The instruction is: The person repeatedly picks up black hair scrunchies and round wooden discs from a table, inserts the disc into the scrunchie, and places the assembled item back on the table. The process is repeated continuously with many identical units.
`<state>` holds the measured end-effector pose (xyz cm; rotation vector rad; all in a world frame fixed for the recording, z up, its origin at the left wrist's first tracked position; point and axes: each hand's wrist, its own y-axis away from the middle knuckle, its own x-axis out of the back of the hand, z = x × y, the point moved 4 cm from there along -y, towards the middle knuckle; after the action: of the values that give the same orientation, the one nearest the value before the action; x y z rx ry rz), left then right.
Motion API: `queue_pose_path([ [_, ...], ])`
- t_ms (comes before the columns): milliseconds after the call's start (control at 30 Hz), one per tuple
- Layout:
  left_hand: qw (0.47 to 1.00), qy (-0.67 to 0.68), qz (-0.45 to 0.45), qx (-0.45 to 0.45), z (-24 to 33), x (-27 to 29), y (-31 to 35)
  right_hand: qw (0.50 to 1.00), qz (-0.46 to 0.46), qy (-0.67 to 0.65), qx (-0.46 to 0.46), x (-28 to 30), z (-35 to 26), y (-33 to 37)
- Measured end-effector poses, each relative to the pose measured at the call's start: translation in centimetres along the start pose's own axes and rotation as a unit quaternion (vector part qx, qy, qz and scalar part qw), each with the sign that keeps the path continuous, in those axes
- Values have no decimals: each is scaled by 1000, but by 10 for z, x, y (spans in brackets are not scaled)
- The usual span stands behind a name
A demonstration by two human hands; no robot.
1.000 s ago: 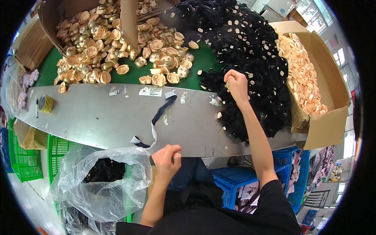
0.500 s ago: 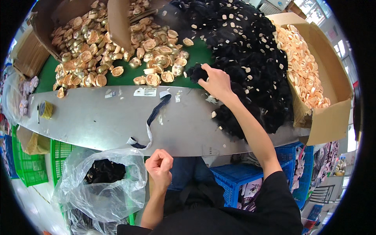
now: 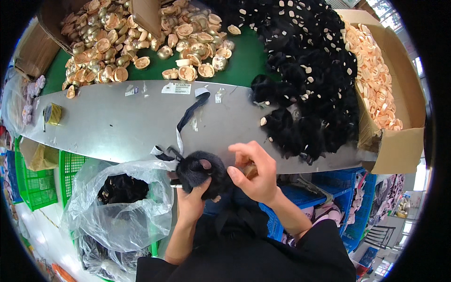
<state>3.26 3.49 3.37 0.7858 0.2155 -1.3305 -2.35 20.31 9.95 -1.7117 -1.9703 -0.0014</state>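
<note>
My left hand [image 3: 191, 199] is closed around a black furry plush piece [image 3: 201, 170], which bears a small dark pinkish oval patch and a pale bit at its lower edge. It is held just off the near table edge. To its right, close by, is my right hand [image 3: 257, 173], with thumb and index finger apart. A brownish patch shows inside its curled fingers; I cannot make out what that is. A dark strip with white ends [image 3: 191, 115] lies on the metal table [image 3: 127, 127] and reaches toward the plush piece.
Black furry pieces with pale tabs [image 3: 310, 89] are heaped at the right, beside a carton [image 3: 399, 145] of peach plastic parts. Gold-and-peach half shells [image 3: 105, 51] cover the back left. A yellow tape roll [image 3: 52, 113] sits left; below stands a clear plastic bag [image 3: 155, 207].
My right hand has come back from the black heap toward me. My left hand, a bare fist before, now holds a black furry plush piece. The view has shifted slightly.
</note>
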Motion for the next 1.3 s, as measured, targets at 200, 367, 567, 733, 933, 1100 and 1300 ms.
queue_pose_path([
  [200,980,-160,-8,-116,14,-15,-3,971,-28,-177,-157,-21,18,25],
  [367,991,42,-75,-99,13,-17,-7,951,-25,-221,-214,-17,14,30],
  [567,990,86,-109,39,-7,-12,-2,918,26,-319,-234,-17,12,26],
  [733,977,132,-164,45,-2,-17,5,944,-37,-239,-226,-15,-3,17],
  [933,992,84,-93,4,0,-7,12,940,-62,-244,-231,-17,-3,15],
  [1100,994,81,-55,-51,-5,-3,20,934,-43,-262,-240,-12,3,19],
  [1300,998,58,1,-33,-3,-7,12,930,-69,-273,-236,-15,-8,22],
])
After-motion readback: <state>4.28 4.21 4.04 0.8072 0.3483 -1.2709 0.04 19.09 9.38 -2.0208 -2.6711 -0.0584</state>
